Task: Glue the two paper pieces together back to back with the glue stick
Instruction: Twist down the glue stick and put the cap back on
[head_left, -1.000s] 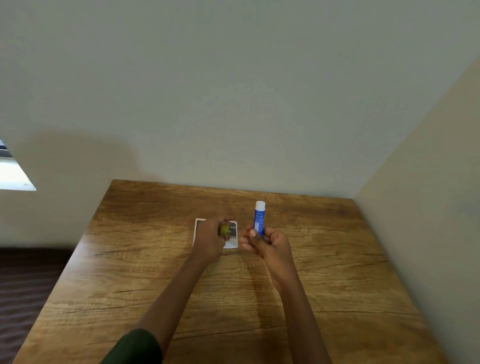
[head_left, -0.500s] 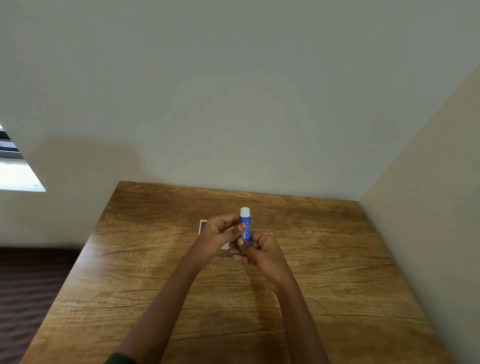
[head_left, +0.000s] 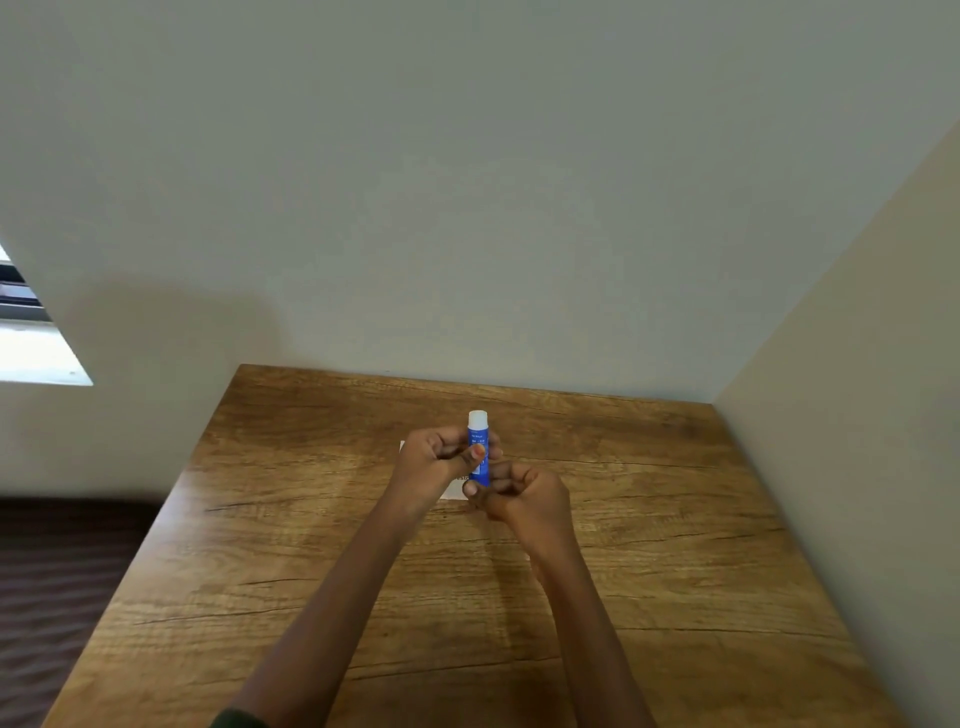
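Since 1 s ago, left hand (head_left: 434, 460) left the paper (head_left: 453, 489) and joined right hand (head_left: 519, 499) on the glue stick (head_left: 478, 449), upright over table (head_left: 649, 519). Both pinch it. Step: uncapping. Next: pull the cap, swipe the paper's back.

Wooden table (head_left: 322, 545), white paper (head_left: 457, 491) on it

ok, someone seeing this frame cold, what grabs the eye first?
The blue glue stick with its white end up, held upright above the middle of the wooden table. Both hands are on it: the left hand pinches the barrel, the right hand grips the base. Under the hands, only slivers of white paper show on the table; much of the frame is bare wall.
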